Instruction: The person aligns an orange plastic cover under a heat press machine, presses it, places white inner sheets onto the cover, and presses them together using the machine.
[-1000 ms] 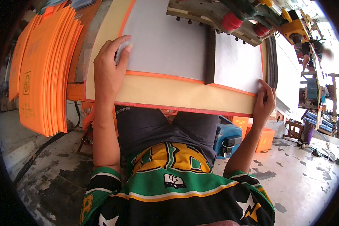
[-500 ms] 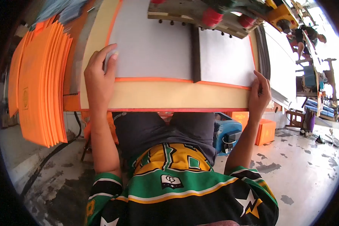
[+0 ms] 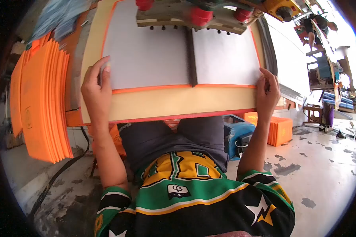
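Note:
An orange-edged folder cover (image 3: 150, 59) lies opened flat, its inside pale grey-white with a dark strip (image 3: 191, 59) down the middle. Beneath it is a cream board (image 3: 182, 100) with a red front edge. My left hand (image 3: 97, 85) pinches the cover's left edge, thumb on the near side and fingers curled. At the right edge, my right hand (image 3: 268, 89) has its fingers bent together against the cover's corner. A machine head (image 3: 190, 21) with a row of bolts and red round parts overhangs the cover's far side.
A stack of orange folders (image 3: 45, 102) stands at the left, beside blurred clear plastic (image 3: 59, 23). More orange folders (image 3: 280, 130) sit on the floor at the right, near a blue case (image 3: 234, 134). Another person (image 3: 318, 27) is at the far right.
The view has tilted slightly, so the machine head sits further left and higher. Both hands remain at the cover's edges, and appear shifted slightly left in view.

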Demonstrator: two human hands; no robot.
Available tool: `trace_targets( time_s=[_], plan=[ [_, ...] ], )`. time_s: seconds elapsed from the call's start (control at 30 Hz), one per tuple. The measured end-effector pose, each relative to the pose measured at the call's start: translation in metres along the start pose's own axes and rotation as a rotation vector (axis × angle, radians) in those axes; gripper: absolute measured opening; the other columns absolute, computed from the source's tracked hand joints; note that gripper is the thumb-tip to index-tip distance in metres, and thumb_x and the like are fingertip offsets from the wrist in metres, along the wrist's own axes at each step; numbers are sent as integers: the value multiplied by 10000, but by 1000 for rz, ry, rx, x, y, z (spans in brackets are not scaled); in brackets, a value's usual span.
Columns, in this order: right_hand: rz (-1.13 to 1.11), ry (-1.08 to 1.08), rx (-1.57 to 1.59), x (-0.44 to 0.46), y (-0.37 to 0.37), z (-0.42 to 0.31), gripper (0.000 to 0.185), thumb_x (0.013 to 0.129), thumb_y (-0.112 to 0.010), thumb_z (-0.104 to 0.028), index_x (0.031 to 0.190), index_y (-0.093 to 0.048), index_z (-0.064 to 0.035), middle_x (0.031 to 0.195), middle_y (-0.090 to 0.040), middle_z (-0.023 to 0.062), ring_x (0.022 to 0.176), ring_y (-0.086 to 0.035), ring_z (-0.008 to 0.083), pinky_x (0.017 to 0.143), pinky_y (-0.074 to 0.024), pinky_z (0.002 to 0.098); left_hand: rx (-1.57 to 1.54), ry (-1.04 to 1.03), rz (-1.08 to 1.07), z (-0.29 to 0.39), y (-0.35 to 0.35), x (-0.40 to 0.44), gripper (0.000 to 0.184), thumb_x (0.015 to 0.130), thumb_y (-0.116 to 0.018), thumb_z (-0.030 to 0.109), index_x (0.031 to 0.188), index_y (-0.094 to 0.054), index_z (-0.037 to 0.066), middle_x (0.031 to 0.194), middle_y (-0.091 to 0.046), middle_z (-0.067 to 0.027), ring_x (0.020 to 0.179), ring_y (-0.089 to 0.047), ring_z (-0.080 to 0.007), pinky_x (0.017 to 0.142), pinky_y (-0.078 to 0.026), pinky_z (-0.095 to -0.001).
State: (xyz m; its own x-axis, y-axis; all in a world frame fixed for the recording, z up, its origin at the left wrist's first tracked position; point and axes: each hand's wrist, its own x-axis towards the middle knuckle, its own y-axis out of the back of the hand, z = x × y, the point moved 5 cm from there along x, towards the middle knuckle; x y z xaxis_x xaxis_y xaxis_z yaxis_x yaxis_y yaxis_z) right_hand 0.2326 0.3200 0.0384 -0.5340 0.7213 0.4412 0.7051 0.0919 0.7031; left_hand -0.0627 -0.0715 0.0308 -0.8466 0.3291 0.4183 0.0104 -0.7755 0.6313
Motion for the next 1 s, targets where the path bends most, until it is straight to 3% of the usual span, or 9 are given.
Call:
trace_targets(
  time_s=[0.17,0.3,0.37,0.57,0.63,0.7,0.77,0.9,1.0],
  plan=[
    [-12,50,-39,1,0,0,249,1037,-613,-26,1219,-783,-30,1026,-716,162,923,-708,303,842,-560,412,-22,20,27,3,3,0,268,1129,-678,166,1356,-781,71,1225,-809,-135,1105,-748,-224,937,-574,-361],
    [-23,23,-48,2,-1,1,255,1014,-600,-3,1183,-790,-29,1029,-713,167,909,-707,319,824,-561,431,-29,21,27,4,2,-2,263,1130,-669,151,1356,-779,74,1103,-773,-104,978,-721,-196,877,-572,-345],
    [-14,71,-58,2,-2,5,266,1005,-594,2,1186,-787,-26,1029,-712,169,910,-710,326,824,-561,432,33,-7,36,6,3,-3,255,1094,-668,82,1327,-769,62,1065,-716,-130,905,-702,-261,802,-572,-390],
    [59,179,-173,-6,-1,-15,274,976,-640,57,1182,-799,-27,1011,-710,161,955,-712,311,838,-560,406,208,-215,170,26,7,-10,363,988,-737,60,1347,-757,102,1308,-692,-105,1232,-662,-331,1064,-486,-514],
    [18,214,-110,-7,-8,-24,307,964,-671,53,1215,-814,-51,1081,-731,152,1040,-716,309,864,-567,400,142,-335,1,52,-7,-19,366,1009,-740,129,1373,-742,93,1441,-671,-116,1323,-644,-340,1102,-484,-516],
    [-58,491,-82,-20,-16,-67,335,962,-691,26,1260,-818,-59,1184,-738,161,1133,-703,329,947,-574,433,14,-401,-159,86,-20,-37,422,1031,-729,188,1440,-711,87,1530,-649,-118,1407,-614,-333,1185,-460,-509],
    [-221,472,-26,-28,-25,-86,345,991,-700,-65,1319,-805,-88,1371,-726,157,1294,-664,374,1125,-524,492,-21,-430,-243,105,-38,-51,462,1039,-716,206,1486,-683,94,1571,-627,-127,1454,-586,-330,1235,-428,-521],
    [-367,504,-41,-37,-46,-93,367,1047,-684,-214,1391,-763,-113,1451,-693,143,1355,-619,387,1183,-473,526,50,-445,-399,108,-70,-67,525,1063,-675,268,1561,-635,106,1653,-573,-126,1543,-516,-309,1318,-363,-531],
    [-363,483,-47,-36,-48,-98,350,1038,-703,-201,1369,-769,-108,1452,-689,137,1356,-613,378,1178,-470,526,84,-436,-393,108,-72,-68,521,1071,-664,294,1555,-642,103,1657,-574,-110,1545,-512,-290,1324,-352,-522]
  ],
)
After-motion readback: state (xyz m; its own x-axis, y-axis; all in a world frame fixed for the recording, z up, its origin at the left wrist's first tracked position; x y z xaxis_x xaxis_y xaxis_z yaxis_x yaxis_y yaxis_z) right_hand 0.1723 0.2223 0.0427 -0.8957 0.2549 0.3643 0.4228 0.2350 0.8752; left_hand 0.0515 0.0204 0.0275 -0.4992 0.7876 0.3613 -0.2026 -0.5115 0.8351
